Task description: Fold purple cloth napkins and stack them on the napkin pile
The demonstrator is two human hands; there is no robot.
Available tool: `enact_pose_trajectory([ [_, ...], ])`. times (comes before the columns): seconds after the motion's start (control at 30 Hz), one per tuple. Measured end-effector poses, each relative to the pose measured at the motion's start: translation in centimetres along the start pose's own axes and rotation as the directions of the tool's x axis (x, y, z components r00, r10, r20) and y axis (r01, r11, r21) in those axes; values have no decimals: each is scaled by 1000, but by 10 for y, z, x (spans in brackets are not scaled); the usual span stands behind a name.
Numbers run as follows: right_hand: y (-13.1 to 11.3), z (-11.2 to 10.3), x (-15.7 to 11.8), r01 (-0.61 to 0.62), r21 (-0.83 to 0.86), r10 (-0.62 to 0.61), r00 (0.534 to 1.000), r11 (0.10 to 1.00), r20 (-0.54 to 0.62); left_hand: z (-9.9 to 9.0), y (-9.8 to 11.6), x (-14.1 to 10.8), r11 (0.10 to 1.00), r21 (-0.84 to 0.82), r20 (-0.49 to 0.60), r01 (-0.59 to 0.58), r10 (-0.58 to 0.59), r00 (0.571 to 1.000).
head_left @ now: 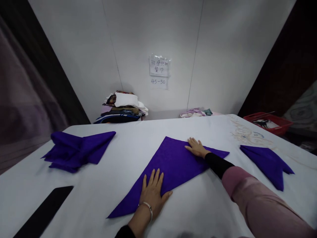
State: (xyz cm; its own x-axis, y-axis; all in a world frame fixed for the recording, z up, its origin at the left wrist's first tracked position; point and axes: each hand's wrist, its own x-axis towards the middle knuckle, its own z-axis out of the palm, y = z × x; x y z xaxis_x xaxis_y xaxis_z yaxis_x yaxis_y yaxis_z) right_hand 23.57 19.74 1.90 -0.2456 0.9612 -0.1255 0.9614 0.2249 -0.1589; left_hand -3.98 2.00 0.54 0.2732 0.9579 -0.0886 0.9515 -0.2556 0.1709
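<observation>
A purple cloth napkin [170,162], folded into a triangle, lies flat on the white-covered table [99,195] in front of me. My left hand [153,193], with a bracelet at the wrist, rests palm down on its near left part, fingers spread. On the upper right part of the same napkin lies my right hand [196,147], also flat with its fingers apart. Neither hand grips anything. To the left is a crumpled pile of purple cloth [76,150]. A folded purple napkin [267,163] with two points sits to the right, beyond my right forearm.
A black flat strip [46,211] lies at the near left. Behind the table are a stack of folded clothes [123,107] and a smaller fabric pile [194,113]. A red basket [269,122] stands at the far right. A paper sign [159,71] hangs on the wall.
</observation>
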Motion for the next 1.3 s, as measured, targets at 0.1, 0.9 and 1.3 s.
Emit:
enact_pose_trajectory([
  [0.1, -23, 11, -29, 238, 29, -238, 971, 971, 2, 4, -2, 1, 1000, 23, -38, -7, 8, 999],
  [0.9, -40, 13, -91, 256, 116, -253, 966, 960, -46, 7, -3, 5, 998, 66, -65, -2, 6, 998],
  [1.3, -28, 29, -93, 200, 72, -196, 979, 977, -65, 8, -6, 7, 994, 107, -27, 12, -9, 1000],
])
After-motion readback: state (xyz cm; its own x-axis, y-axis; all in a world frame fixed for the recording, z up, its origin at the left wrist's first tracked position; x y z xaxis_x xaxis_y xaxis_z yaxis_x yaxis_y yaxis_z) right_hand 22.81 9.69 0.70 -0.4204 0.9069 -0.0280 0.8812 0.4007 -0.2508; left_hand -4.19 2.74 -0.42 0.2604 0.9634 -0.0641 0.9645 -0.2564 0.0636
